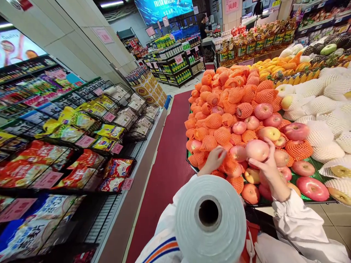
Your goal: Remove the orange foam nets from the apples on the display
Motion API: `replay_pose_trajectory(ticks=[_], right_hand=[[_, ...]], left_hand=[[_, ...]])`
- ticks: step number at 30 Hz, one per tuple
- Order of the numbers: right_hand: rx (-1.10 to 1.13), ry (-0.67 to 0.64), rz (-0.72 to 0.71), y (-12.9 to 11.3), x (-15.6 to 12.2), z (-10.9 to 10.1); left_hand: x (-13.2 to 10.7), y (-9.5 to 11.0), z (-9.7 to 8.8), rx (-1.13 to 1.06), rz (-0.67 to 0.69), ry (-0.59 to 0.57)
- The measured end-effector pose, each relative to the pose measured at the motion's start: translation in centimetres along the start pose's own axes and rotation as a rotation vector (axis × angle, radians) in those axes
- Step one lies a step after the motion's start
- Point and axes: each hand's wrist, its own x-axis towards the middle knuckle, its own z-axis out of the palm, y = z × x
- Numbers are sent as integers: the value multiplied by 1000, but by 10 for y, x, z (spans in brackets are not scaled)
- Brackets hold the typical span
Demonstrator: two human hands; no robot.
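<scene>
My right hand (268, 166) is wrapped round a large pink apple (257, 150), thumb in front and fingers along its right side. The apple is bare and held just above other apples. To its left, my left hand (216, 159) has its fingers curled together beside an orange foam net sleeve (232, 167); what lies between the fingertips, if anything, is hidden. Behind both hands rises a heap of apples in orange foam nets (222, 135), with several bare apples among them, such as a red one (312, 188) near the front edge.
A big roll of clear plastic bags (183, 219) stands upright right before me, below my hands. White-netted fruit (323, 120) lies right of the apples. Racks of packaged food (82, 168) line the left, beyond a red floor strip (167, 153). A person (203, 27) stands far back.
</scene>
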Motion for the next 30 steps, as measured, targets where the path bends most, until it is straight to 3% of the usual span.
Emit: replay_pose_trajectory(ticks=[3, 6, 9, 13, 16, 18, 22, 27, 30], right_hand=[[-196, 18, -28, 2, 9, -26], [-580, -24, -62, 8, 18, -51], [-821, -207, -97, 15, 23, -65], [-821, -491, -102, 17, 21, -64], [-745, -686, -93, 16, 14, -52], [-778, -768, -46, 15, 8, -45], [-855, -823, -24, 16, -5, -38], [-904, -753, -67, 21, -17, -45], [-797, -700, -71, 22, -13, -50]], left_hand=[[-1, 3, 3, 112, 62, -116], [19, 13, 2, 319, 52, -7], [55, 24, 1, 425, -85, 95], [97, 31, 5, 483, -283, 29], [111, 31, 8, 508, -389, -43], [112, 29, 8, 526, -404, -56], [102, 20, 2, 505, -309, -27], [85, 12, -11, 324, -310, 116], [69, 11, -11, 236, -241, 243]])
